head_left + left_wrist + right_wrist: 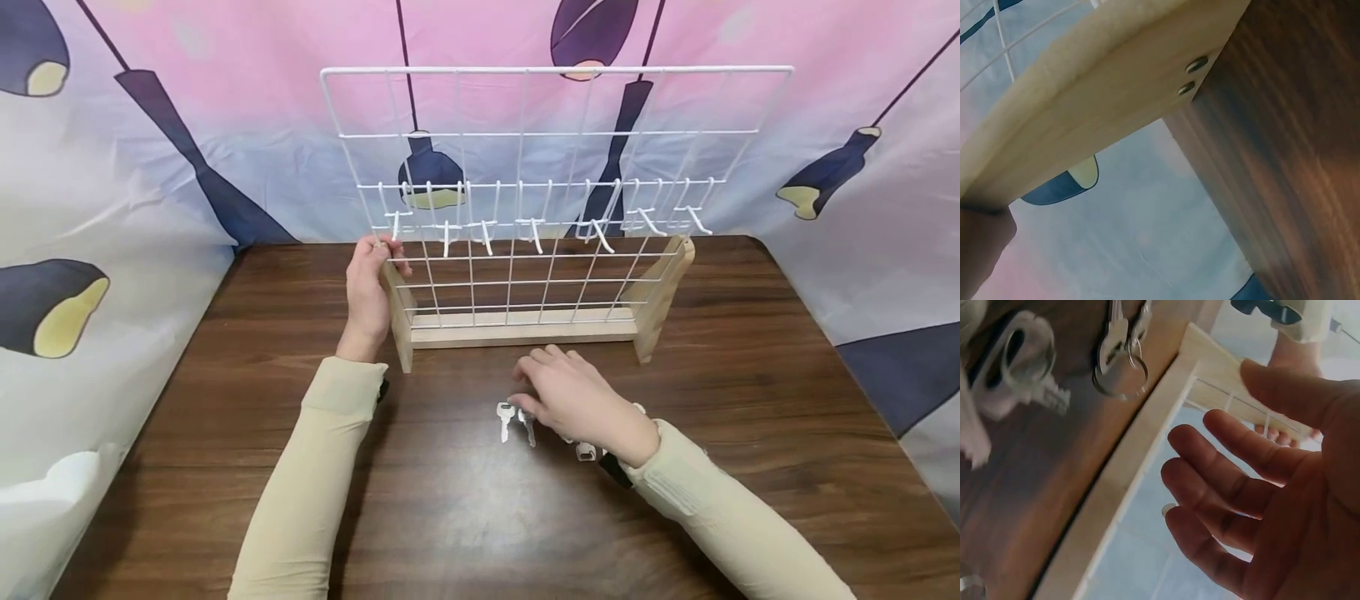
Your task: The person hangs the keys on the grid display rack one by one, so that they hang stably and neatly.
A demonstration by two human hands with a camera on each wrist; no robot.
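Head view: I record the left hand [367, 287] grasping the top of the left wooden upright [400, 321]. The right hand [573, 396] is released; the right wrist camera shows me its bare palm and loosely bent fingers [1225, 472]. The keys [505, 419] lie on the table [225, 400] beneath and beside it, in front of the base bar [525, 337]. The hand covers some, so I cannot certify a count. At least some are joined to a ring [1119, 397]; in my judgement, a hasty pinch could snag a ring and drag or drop a neighbour. Further out, the white wire grid [551, 132] carries hooks [603, 237] set near one another. I judge that a knock from below could unseat one, and that uneven force from the left hand could tilt or slide the upright.
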